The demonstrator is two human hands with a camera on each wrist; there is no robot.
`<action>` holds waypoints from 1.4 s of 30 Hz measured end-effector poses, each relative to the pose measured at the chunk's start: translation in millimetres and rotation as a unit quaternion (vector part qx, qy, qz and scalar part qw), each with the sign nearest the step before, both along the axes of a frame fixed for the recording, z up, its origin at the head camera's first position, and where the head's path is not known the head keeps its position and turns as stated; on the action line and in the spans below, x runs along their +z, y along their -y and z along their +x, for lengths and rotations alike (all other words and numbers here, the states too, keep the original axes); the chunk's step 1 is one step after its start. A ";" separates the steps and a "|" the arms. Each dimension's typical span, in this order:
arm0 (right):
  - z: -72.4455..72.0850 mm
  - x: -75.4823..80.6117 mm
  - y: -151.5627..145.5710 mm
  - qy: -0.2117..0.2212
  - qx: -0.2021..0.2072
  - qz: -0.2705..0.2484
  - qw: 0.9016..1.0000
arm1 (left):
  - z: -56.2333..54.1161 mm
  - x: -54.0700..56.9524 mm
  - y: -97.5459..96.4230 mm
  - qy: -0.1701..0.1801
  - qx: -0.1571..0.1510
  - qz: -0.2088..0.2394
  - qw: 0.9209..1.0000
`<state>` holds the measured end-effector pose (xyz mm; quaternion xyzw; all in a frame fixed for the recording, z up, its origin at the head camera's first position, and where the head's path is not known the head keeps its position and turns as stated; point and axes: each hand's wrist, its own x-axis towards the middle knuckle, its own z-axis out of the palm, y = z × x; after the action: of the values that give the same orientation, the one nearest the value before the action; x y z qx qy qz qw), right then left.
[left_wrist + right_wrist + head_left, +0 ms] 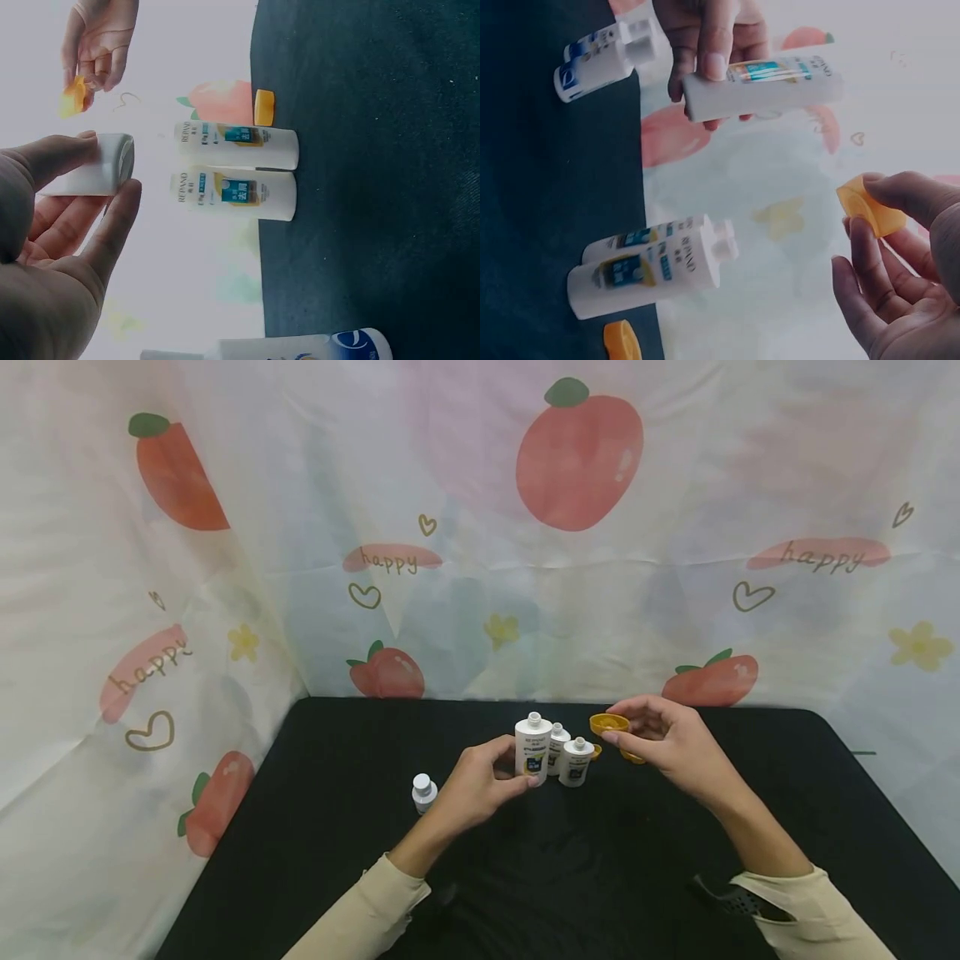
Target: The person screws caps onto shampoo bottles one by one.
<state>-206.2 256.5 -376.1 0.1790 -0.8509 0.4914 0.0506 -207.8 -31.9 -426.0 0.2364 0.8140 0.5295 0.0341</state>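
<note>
My left hand (pixel 480 777) holds a white shampoo bottle (pixel 533 752) upright, its narrow neck bare of a cap. In the left wrist view, the thumb and fingers grip the bottle's lower end (pixel 116 161). Over to the right, my right hand (pixel 678 743) pinches a yellow cap (pixel 871 206) between thumb and fingers, held in the air apart from the bottle. Two similar uncapped shampoo bottles, a front one (pixel 576 764) and a rear one (pixel 557 747), stand close together on the black table between the hands.
Another yellow cap (pixel 264 107) lies on the black tabletop (pixel 337 877) near the standing pair. White bottles with blue labels (pixel 592 64) stand at the left, partly hidden in the head view. A printed curtain (pixel 465 468) hangs behind the table.
</note>
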 end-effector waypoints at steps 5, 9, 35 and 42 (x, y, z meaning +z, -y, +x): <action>1.4 7.4 4.0 -0.005 0.022 -0.012 1.000 | 2.4 5.9 4.3 -0.006 -0.001 -0.004 1.000; 2.0 11.6 7.1 -0.014 0.041 -0.023 0.999 | 4.0 8.7 7.3 -0.005 -0.003 -0.008 1.000; -0.9 35.8 31.6 -0.046 0.121 -0.049 0.990 | 12.0 24.9 13.8 -0.023 -0.013 0.020 0.999; -5.8 39.3 37.1 -0.041 0.129 -0.058 0.989 | 11.1 24.8 11.9 -0.028 -0.021 0.010 0.999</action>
<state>-212.0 219.5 -336.8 0.3041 -0.7877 0.5348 0.0325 -196.7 -43.9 -401.2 0.2688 0.8039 0.5302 0.0197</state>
